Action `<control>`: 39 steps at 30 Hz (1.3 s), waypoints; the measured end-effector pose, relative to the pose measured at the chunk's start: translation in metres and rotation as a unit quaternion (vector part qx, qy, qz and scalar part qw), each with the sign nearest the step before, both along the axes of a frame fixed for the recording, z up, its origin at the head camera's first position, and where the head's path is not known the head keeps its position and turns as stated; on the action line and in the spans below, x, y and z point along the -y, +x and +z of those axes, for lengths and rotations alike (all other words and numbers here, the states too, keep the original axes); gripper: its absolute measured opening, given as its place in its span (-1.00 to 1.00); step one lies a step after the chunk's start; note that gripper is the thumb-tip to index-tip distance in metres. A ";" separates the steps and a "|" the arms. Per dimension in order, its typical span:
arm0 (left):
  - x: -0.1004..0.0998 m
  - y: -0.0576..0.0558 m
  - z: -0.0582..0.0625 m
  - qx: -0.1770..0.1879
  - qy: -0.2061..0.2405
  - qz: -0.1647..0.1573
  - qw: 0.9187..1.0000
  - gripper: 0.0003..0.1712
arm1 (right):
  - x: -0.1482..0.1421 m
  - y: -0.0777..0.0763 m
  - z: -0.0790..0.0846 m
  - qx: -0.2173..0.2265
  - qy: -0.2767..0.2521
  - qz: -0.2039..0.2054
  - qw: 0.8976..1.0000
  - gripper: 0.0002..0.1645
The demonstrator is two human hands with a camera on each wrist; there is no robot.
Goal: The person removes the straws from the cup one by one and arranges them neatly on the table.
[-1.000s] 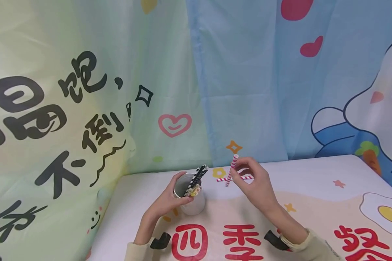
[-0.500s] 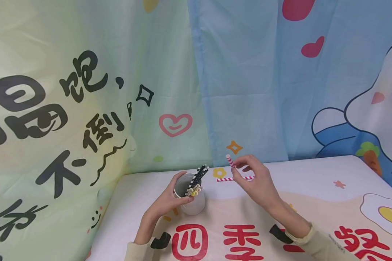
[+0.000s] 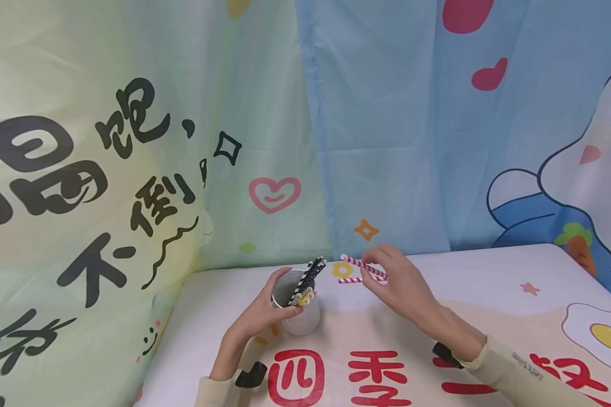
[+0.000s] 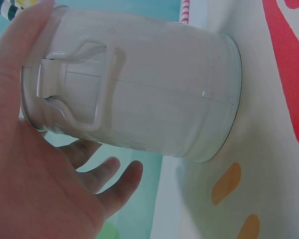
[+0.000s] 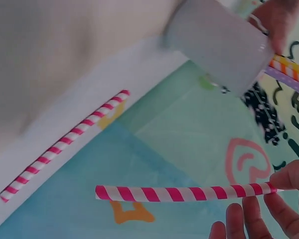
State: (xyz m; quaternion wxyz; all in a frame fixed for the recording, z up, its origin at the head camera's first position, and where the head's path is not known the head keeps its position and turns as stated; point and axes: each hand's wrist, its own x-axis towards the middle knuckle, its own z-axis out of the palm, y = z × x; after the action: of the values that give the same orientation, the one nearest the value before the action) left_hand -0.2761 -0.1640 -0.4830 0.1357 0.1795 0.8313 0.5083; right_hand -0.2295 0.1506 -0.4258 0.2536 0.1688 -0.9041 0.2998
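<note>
In the head view my left hand grips the rim of a white bucket standing on the table, thumb at the near side. A small wire handle shows on the bucket in the left wrist view. Black-and-white straws and yellowish straws lean against its right side. To the right, my right hand pinches a pink-and-white striped straw near one end, above the table. A second pink-striped straw lies on the table just below it.
The printed tablecloth carries red characters and a fried-egg picture. Behind the table's far edge hangs a blue-green curtain. Orange and purple straws show at the bucket's mouth in the right wrist view.
The pinched straw has swung from nearly upright to a slant, its upper end tipping left and down. My right forearm has shifted right. My left hand and the bucket stay put.
</note>
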 end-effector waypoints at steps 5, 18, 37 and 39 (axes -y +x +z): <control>0.000 0.000 0.001 -0.001 0.001 -0.001 1.000 0.06 | -0.004 -0.006 -0.007 -0.004 0.046 0.000 0.999 -0.75; 0.001 -0.002 -0.004 -0.003 -0.003 -0.001 1.000 0.06 | -0.007 -0.028 -0.034 0.044 0.197 0.006 0.979 -0.76; 0.001 -0.001 -0.003 -0.003 0.000 -0.001 1.000 0.07 | 0.001 -0.053 -0.080 0.094 0.321 -0.022 0.942 -0.53; 0.000 -0.001 -0.003 -0.002 -0.001 0.000 1.000 0.07 | 0.002 -0.054 -0.083 0.077 0.326 -0.022 0.942 -0.59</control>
State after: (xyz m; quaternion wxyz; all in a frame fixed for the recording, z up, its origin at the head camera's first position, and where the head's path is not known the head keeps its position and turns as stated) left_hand -0.2775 -0.1645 -0.4862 0.1344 0.1806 0.8323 0.5066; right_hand -0.2834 0.1490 -0.5089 0.1208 0.1985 -0.9726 -0.0055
